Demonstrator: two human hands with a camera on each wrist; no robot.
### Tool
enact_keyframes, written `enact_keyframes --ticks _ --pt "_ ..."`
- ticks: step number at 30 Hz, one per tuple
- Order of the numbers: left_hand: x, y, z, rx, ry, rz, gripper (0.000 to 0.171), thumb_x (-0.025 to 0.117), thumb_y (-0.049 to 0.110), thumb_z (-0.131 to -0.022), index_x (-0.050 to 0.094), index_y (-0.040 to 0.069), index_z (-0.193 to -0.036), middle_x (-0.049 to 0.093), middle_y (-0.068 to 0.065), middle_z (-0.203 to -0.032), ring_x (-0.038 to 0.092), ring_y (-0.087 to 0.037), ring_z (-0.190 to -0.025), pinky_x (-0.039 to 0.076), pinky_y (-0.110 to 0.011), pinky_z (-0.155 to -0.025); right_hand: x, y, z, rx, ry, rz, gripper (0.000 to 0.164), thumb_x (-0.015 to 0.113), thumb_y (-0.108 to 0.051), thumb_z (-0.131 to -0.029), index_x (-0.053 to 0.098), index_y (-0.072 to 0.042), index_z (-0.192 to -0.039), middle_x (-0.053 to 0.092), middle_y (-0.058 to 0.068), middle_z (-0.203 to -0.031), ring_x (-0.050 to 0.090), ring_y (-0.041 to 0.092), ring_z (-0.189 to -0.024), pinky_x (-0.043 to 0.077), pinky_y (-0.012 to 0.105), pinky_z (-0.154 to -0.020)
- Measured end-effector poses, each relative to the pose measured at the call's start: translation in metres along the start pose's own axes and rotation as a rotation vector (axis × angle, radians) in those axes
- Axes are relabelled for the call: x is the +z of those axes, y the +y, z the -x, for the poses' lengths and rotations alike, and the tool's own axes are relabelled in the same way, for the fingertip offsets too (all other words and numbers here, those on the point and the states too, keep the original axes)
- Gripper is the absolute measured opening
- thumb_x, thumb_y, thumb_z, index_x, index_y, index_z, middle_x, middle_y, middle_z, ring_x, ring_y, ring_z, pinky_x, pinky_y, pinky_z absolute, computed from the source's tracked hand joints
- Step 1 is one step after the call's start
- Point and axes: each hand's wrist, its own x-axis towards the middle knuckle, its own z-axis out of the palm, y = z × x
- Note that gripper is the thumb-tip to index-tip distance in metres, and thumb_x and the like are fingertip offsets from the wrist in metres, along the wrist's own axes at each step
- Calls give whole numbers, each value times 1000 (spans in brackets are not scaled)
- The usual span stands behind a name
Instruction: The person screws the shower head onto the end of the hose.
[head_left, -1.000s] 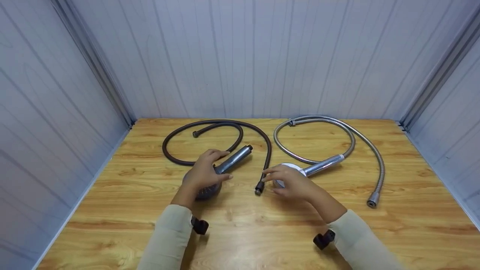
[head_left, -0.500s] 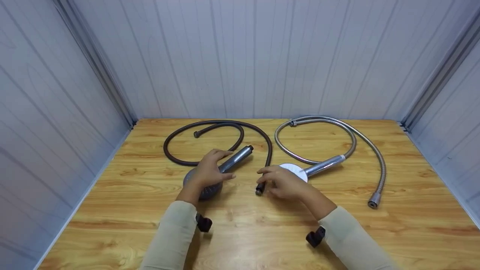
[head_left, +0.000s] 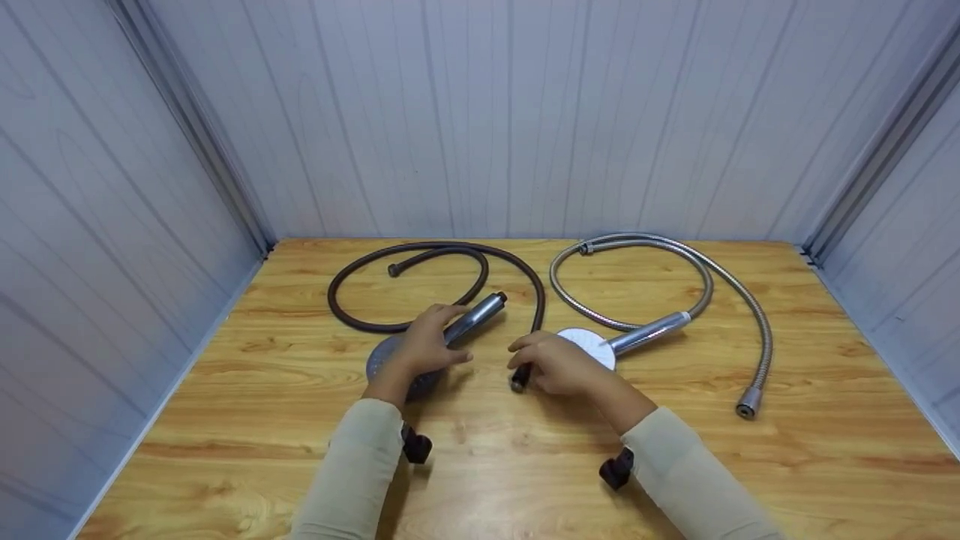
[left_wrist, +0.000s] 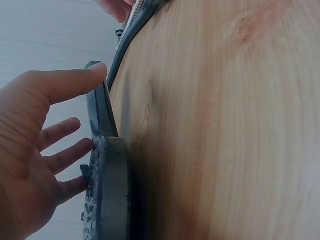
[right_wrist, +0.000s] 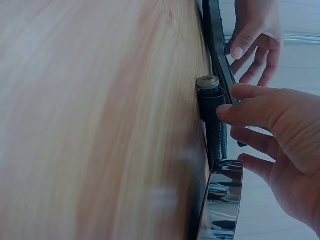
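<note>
A dark grey hand shower (head_left: 386, 360) with a chrome handle (head_left: 476, 316) lies left of centre. My left hand (head_left: 427, 346) hovers over where its head meets the handle. In the left wrist view the left fingers are spread and the thumb (left_wrist: 75, 84) overlaps the handle. A dark shower hose (head_left: 541, 300) curves down to a threaded end fitting (right_wrist: 210, 100). My right hand (head_left: 559, 364) is right at that fitting, its thumb tip overlapping it in the right wrist view, with fingers loosely bent. Behind the right hand lies a chrome hand shower (head_left: 649, 334) with a pale round face.
A silver metal shower hose (head_left: 761, 322) loops at the back right, its cone-shaped end (head_left: 748, 403) toward the front. The dark hose's other end (head_left: 394, 270) lies at the back left. Panelled walls (head_left: 510, 120) enclose the wooden table (head_left: 480, 480) on three sides.
My right hand has moved left, off the chrome hand shower's face and to the dark hose's end fitting. The left hand has shifted slightly right over the grey hand shower.
</note>
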Motion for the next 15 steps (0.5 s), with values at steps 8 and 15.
enact_keyframes --ticks 8,15 --pt "1 -4 -2 -24 -61 -51 76 78 -2 -74 51 14 -143 52 -15 -135 51 -30 -120 41 -45 -99 5 2 -3 -77 54 19 27 65 9 -78 76 -6 -98 67 14 -114 62 31 -106 49 42 -91" --pt "1 -7 -1 -30 -84 -62 80 69 -13 -70 50 14 -143 53 -12 -137 49 -27 -124 41 -41 -98 7 3 -3 -86 55 24 20 69 4 -81 77 -6 -96 71 6 -97 64 23 -95 50 36 -86"
